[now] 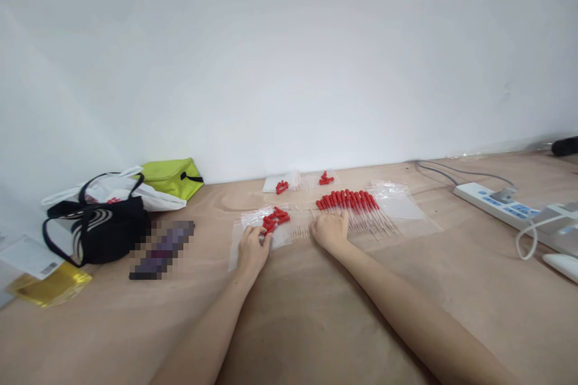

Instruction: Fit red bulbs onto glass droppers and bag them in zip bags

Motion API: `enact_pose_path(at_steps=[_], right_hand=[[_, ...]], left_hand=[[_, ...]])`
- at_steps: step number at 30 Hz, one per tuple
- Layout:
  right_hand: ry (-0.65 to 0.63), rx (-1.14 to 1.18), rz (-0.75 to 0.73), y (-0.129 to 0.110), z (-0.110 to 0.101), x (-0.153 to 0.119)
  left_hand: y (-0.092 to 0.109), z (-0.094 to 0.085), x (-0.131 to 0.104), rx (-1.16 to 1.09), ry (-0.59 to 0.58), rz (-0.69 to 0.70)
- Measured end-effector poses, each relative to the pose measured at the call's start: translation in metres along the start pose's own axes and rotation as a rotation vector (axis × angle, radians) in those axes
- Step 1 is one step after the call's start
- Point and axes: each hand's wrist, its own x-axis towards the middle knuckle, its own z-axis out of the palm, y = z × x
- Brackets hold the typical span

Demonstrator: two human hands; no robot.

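My left hand (251, 248) rests on a clear plastic bag (235, 245) at the near edge of a pile of red rubber bulbs (276, 217). Its thumb and forefinger are bent with a gap between them, and no bulb is plainly held. To the right, thin glass tubes (300, 224) lie side by side. My right hand (330, 230) is closed at their right end, fingers curled under; what it grips is hidden. Beside it, a fanned row of droppers (361, 210) with red bulbs points its thin tips toward me.
Smaller groups of red bulbs (282, 186) lie near the wall. A flat plastic bag (401, 204) is right of the droppers. A power strip (497, 204) with cables stands at right. A black bag (112, 231), a lime-green bag (174, 175) and a pixelated dark object (162, 251) are at left.
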Motion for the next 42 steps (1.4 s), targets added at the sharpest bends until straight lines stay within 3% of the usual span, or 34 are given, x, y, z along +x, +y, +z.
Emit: enact_pose_path(at_steps=[5, 9, 13, 17, 21, 27, 38, 42], right_hand=[[0.052, -0.010, -0.053, 0.012, -0.002, -0.014], [0.188, 0.173, -0.211, 0.043, 0.003, -0.034], [0.229, 0.480, -0.358, 0.082, 0.007, -0.059], [0.236, 0.577, -0.417, 0.105, 0.001, -0.075], [0.225, 0.570, -0.432, 0.100, -0.006, -0.076], [0.116, 0.617, -0.444, 0.082, -0.011, -0.081], [0.049, 0.571, -0.575, 0.069, -0.011, -0.086], [0.022, 0.551, -0.604, 0.069, -0.012, -0.086]], left_hand=[[0.007, -0.007, -0.008, -0.041, 0.025, 0.051], [0.027, -0.014, -0.025, -0.158, -0.009, 0.173], [0.046, -0.013, -0.042, -0.246, -0.220, 0.248], [0.056, -0.011, -0.048, -0.261, -0.383, 0.278], [0.060, -0.008, -0.045, -0.284, -0.427, 0.251], [0.070, -0.010, -0.045, -0.379, -0.391, 0.218], [0.067, -0.008, -0.051, -0.667, -0.526, 0.063], [0.069, -0.011, -0.050, -0.695, -0.566, 0.084]])
